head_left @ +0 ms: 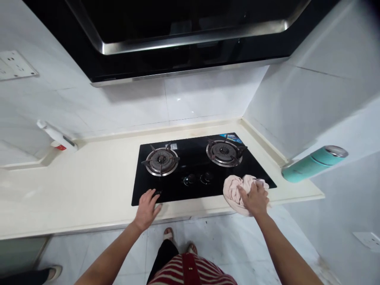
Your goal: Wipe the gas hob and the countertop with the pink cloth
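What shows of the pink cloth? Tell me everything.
The pale pink cloth looks like soft fabric, bunched into loose folds, its left side rounded. It lies on the front right part of the black cooktop, overhanging the front edge. The right hand rests on top, hiding part of it.

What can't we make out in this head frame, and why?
Head view:
Stove, part of front edge: covered by cloth.
Right hand, palm: hidden by its own back.
Sticker print: too small.
Hood top: cut off, top edge.
Left socket: cut off, left edge.
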The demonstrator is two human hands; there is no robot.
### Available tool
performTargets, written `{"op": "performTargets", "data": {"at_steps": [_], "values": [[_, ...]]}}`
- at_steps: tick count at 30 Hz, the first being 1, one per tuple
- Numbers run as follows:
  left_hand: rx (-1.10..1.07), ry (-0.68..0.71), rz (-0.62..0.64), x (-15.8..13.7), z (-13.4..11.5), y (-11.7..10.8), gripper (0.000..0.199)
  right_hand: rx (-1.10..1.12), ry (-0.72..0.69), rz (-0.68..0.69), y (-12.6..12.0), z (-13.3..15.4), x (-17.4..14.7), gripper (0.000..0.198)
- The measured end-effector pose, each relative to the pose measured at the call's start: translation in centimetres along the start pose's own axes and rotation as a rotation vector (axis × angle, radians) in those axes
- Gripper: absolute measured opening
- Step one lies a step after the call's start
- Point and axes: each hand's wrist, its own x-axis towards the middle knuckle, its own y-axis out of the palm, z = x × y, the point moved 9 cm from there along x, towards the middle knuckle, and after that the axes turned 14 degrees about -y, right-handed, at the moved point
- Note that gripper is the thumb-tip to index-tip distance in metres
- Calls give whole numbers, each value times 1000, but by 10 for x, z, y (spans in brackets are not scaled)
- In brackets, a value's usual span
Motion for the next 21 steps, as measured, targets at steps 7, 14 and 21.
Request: {"op": "performTargets", "data": {"at_steps": [7, 14, 21], "values": [[111, -101, 3, -15, 65, -13, 41, -51, -206, -21, 30, 124, -52, 68], [-29, -146, 23, -17, 74, -4, 41, 114, -575, 132, 72, 325, -125, 58], [-389, -183, -34, -21, 93, -20, 43, 567, -725, 277, 111, 440, -177, 34]]}}
